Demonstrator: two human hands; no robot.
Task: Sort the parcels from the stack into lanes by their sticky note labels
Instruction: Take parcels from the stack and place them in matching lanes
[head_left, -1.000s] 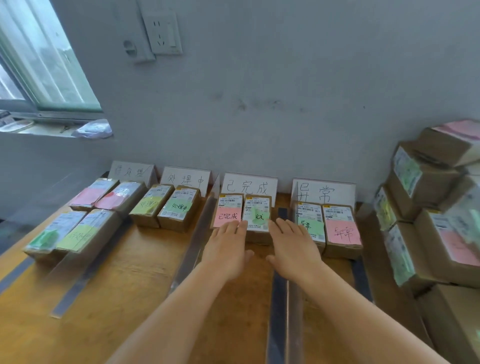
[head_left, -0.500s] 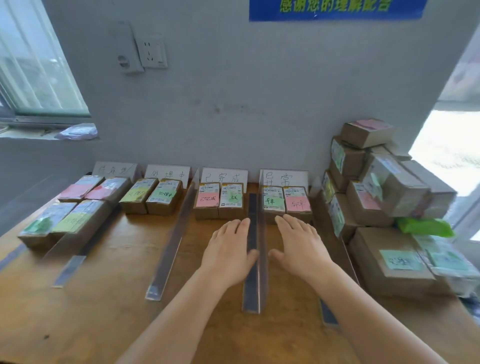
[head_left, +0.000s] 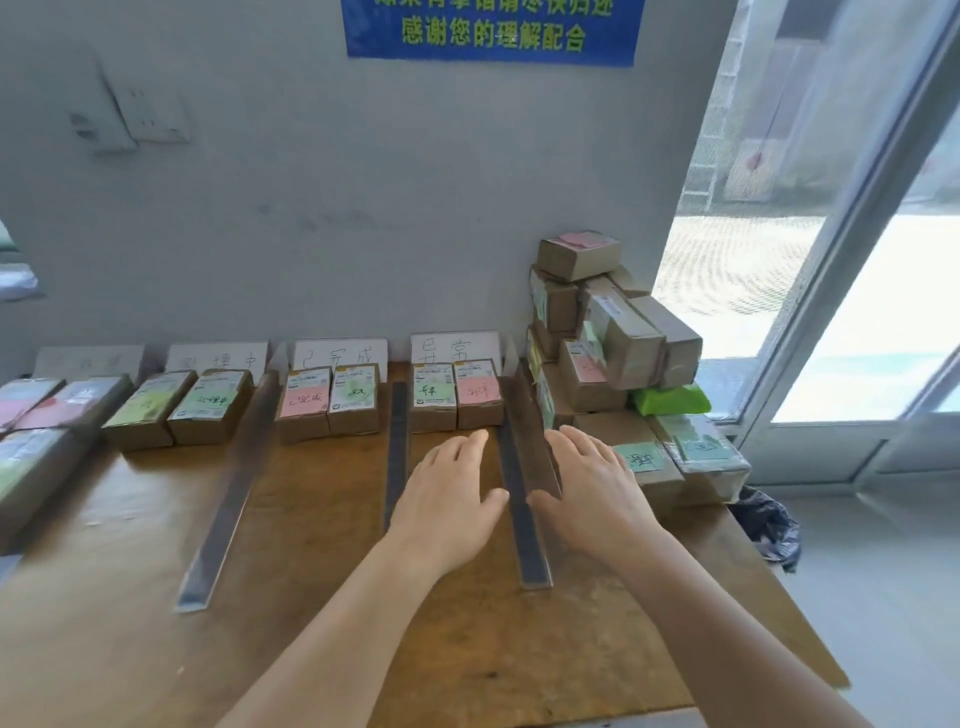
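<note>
The stack of brown cardboard parcels with pink and green sticky notes (head_left: 608, 338) sits at the right of the frame, against the grey wall (head_left: 363, 208) on the wooden table (head_left: 130, 597). My right hand (head_left: 592, 488) hovers flat just left of its lowest box, fingers straight, holding nothing. My left hand (head_left: 449, 499) is spread flat too, empty, in the lane below two sorted parcels with green and pink notes (head_left: 457, 397). A dark divider strip (head_left: 519, 509) runs between my hands. More sorted parcels (head_left: 327, 402) fill the lanes toward the left.
</note>
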